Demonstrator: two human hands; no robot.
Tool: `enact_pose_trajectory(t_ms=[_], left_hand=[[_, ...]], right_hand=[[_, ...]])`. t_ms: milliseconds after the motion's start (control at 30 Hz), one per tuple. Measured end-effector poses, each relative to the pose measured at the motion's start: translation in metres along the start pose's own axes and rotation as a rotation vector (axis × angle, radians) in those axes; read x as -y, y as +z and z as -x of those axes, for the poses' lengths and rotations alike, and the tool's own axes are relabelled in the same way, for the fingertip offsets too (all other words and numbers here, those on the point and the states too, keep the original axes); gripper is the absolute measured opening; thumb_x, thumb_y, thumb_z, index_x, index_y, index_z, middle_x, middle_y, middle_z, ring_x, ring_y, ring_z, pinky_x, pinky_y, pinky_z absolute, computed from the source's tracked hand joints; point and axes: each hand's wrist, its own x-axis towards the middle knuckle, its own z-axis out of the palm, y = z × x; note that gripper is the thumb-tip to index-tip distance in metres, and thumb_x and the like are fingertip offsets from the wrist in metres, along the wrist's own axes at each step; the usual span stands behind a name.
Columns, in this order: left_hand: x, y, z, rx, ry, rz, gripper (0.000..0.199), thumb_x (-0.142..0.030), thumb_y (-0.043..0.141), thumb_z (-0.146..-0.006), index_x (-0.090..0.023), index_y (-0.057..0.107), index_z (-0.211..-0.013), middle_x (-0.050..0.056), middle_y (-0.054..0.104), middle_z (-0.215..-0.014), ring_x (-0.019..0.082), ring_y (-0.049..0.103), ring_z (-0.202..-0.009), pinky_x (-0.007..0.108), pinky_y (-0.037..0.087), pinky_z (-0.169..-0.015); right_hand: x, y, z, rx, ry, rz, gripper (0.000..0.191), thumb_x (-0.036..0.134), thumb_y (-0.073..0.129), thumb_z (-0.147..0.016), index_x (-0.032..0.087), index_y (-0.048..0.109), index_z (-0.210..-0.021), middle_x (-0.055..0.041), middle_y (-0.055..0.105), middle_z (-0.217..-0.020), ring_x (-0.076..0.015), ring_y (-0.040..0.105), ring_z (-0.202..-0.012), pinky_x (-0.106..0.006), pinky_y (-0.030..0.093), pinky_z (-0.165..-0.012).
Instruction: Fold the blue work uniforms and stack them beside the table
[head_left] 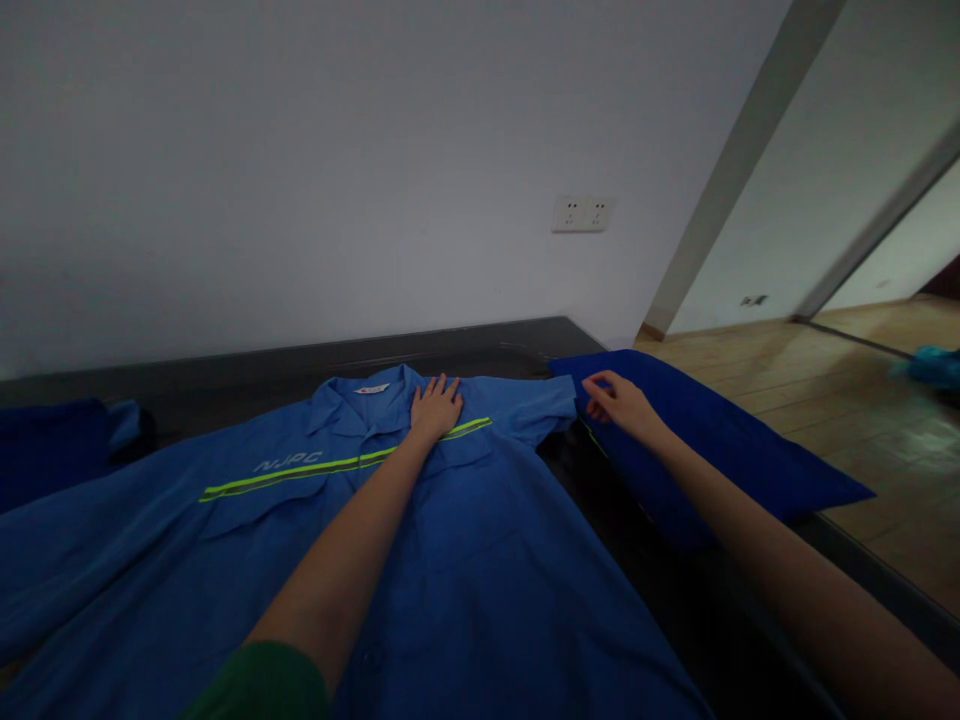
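A blue work shirt [465,520] lies spread front side up, with its collar away from me. Yellow-green stripes and the letters NJPC cross its chest. My left hand [436,407] rests flat on the shirt beside the collar, fingers spread. At the end of the short-looking right-hand sleeve [551,400], my right hand [616,400] has its fingers curled together close to the cuff. Whether they pinch any cloth there cannot be made out. The shirt's lower part runs out of view.
Under the shirt is a dark table [510,338] against a pale wall. Darker blue cloth [705,440] hangs over its right edge, and a dark blue folded cloth [52,440] lies at left. A wall socket [582,213] is above; wooden floor [780,375] lies to the right.
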Motion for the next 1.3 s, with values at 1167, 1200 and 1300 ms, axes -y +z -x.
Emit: enact_pose_trajectory(t_ms=[1167, 1200, 1300], left_hand=[[-0.002, -0.006, 0.005, 0.003, 0.044, -0.01, 0.052, -0.047, 0.025, -0.096, -0.04, 0.026, -0.147, 0.005, 0.031, -0.154, 0.029, 0.027, -0.141, 0.056, 0.022, -0.111], [-0.002, -0.006, 0.005, -0.004, 0.046, -0.013, 0.052, -0.048, 0.025, -0.096, -0.041, 0.026, -0.147, 0.004, 0.031, -0.154, 0.029, 0.027, -0.141, 0.056, 0.021, -0.111], [-0.003, -0.005, 0.004, -0.001, 0.029, -0.015, 0.052, -0.049, 0.027, -0.095, -0.041, 0.027, -0.147, 0.003, 0.029, -0.155, 0.029, 0.025, -0.142, 0.056, 0.019, -0.112]], right_hand=[[0.066, 0.075, -0.061, 0.033, -0.263, 0.822, 0.028, 0.018, 0.047, -0.09, 0.013, 0.069, -0.107, -0.0188, 0.067, -0.113, -0.032, 0.05, -0.118, -0.047, 0.035, -0.099], [0.063, 0.073, -0.067, 0.039, -0.245, 0.827, 0.025, 0.019, 0.052, -0.088, 0.014, 0.071, -0.104, -0.0195, 0.068, -0.111, -0.034, 0.049, -0.119, -0.05, 0.034, -0.099], [0.053, 0.064, -0.079, 0.072, -0.214, 0.834, 0.023, 0.022, 0.062, -0.081, 0.014, 0.071, -0.101, -0.0202, 0.067, -0.112, -0.036, 0.048, -0.118, -0.05, 0.036, -0.096]])
